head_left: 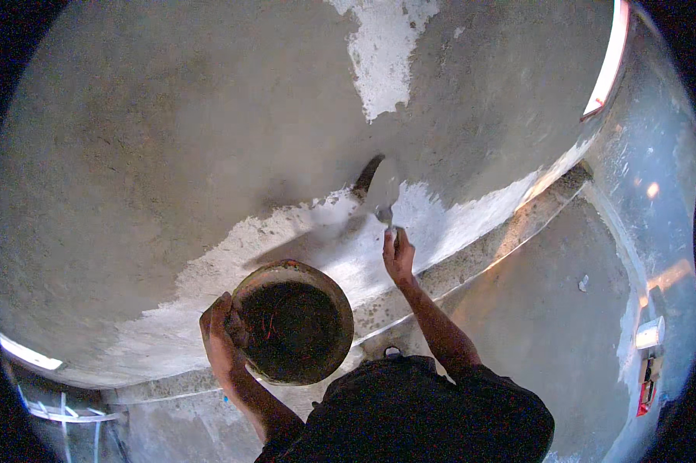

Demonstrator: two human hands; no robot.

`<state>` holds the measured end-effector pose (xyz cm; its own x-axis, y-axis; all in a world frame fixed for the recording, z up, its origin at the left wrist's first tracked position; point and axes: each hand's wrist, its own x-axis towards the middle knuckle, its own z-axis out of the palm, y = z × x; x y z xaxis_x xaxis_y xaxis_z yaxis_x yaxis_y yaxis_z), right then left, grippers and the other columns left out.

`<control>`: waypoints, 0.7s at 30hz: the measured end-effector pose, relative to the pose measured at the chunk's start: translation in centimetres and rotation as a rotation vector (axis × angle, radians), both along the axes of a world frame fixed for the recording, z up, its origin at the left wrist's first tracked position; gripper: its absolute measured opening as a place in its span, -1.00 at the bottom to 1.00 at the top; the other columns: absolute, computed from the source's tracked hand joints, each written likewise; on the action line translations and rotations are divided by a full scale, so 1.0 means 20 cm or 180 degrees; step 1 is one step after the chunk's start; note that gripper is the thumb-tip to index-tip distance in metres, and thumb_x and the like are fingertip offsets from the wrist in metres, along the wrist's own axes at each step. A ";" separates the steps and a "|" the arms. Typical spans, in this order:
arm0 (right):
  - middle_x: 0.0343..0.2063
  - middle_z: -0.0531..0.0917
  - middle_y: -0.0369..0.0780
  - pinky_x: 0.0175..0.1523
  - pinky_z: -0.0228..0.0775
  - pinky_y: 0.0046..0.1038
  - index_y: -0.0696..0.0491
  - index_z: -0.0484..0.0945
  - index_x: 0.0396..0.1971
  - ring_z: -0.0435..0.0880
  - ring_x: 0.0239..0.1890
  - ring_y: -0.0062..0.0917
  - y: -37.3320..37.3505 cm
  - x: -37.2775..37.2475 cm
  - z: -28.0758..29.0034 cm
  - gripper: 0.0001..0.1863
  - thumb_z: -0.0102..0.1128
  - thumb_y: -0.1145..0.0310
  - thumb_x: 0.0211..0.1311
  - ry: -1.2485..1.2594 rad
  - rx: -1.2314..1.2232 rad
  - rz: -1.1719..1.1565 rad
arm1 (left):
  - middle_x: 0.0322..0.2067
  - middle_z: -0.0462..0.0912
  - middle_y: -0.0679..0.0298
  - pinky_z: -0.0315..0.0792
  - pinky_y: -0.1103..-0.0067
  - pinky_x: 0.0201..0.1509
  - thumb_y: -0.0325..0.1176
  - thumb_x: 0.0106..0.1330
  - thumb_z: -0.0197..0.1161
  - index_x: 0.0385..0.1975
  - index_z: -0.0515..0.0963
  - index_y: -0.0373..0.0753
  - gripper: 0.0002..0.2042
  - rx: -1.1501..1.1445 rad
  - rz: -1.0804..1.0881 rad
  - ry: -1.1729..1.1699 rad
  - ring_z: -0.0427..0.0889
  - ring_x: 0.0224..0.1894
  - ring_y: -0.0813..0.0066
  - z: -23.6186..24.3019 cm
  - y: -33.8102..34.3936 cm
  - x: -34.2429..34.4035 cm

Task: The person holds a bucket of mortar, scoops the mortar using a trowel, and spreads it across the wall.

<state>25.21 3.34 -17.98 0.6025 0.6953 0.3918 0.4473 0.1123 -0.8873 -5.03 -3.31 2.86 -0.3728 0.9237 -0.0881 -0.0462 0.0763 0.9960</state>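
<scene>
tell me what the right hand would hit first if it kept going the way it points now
The right hand points up along the trowel it grips, whose blade seems already laid against the grey wall at the edge of the white plaster patch. So the wall comes first, though depth is hard to judge here.

Grey wall [170, 139], white patches; rust-brown pan [292, 322], dark inside.
</scene>
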 end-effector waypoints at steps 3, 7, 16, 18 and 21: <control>-0.84 0.31 -0.37 -0.70 0.15 -0.57 0.10 0.39 -0.39 0.26 -0.82 -0.71 0.18 0.05 0.08 -0.68 -0.13 0.13 0.31 0.0485 0.0577 0.0030 | -0.60 0.42 0.36 0.26 0.64 -0.44 -0.19 0.11 0.16 -0.49 0.49 -0.30 -0.74 0.0386 0.0341 -0.0193 0.36 -0.54 0.58 -0.06 0.01 0.02; -0.84 0.34 -0.38 -0.72 0.16 -0.57 0.09 0.40 -0.44 0.31 -0.80 -0.74 0.31 -0.08 0.21 -0.67 -0.11 0.11 0.30 0.0922 0.0511 0.0174 | -0.65 0.39 0.39 0.23 0.65 -0.50 -0.20 0.12 0.14 -0.55 0.48 -0.27 -0.76 0.0098 -0.0492 0.0007 0.35 -0.58 0.59 0.00 0.01 -0.02; -0.68 0.53 -0.09 -0.45 0.38 -0.29 0.11 0.40 -0.32 0.56 -0.59 -0.19 0.09 -0.18 0.09 -0.73 -0.02 0.19 0.22 -0.0398 -0.0055 0.1405 | -0.56 0.44 0.38 0.23 0.72 -0.51 -0.18 0.16 0.17 -0.45 0.49 -0.22 -0.78 0.0098 0.0072 -0.0297 0.40 -0.51 0.62 -0.05 0.01 -0.02; -0.74 0.48 -0.20 -0.54 0.33 -0.42 0.11 0.41 -0.40 0.48 -0.69 -0.47 0.08 -0.07 0.12 -0.77 -0.05 0.23 0.24 0.0014 0.0238 0.1175 | -0.56 0.47 0.36 0.29 0.68 -0.43 -0.21 0.13 0.15 -0.37 0.53 -0.32 -0.73 -0.0126 -0.0233 -0.0017 0.39 -0.52 0.61 -0.05 0.02 -0.06; -0.76 0.30 -0.45 -0.73 0.08 -0.66 0.03 0.32 -0.51 0.23 -0.79 -0.80 0.19 0.07 0.18 -0.74 -0.11 0.20 0.30 0.0532 0.0825 0.0647 | -0.40 0.53 0.27 0.34 0.65 -0.25 -0.21 0.13 0.16 -0.24 0.51 -0.37 -0.66 -0.0389 -0.0284 -0.0035 0.44 -0.37 0.53 0.01 -0.01 -0.04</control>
<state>26.54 7.07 -14.32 0.5329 0.6979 0.4785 0.2440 0.4147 -0.8766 -5.91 -3.52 2.98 -0.2881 0.9353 -0.2055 -0.0448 0.2012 0.9785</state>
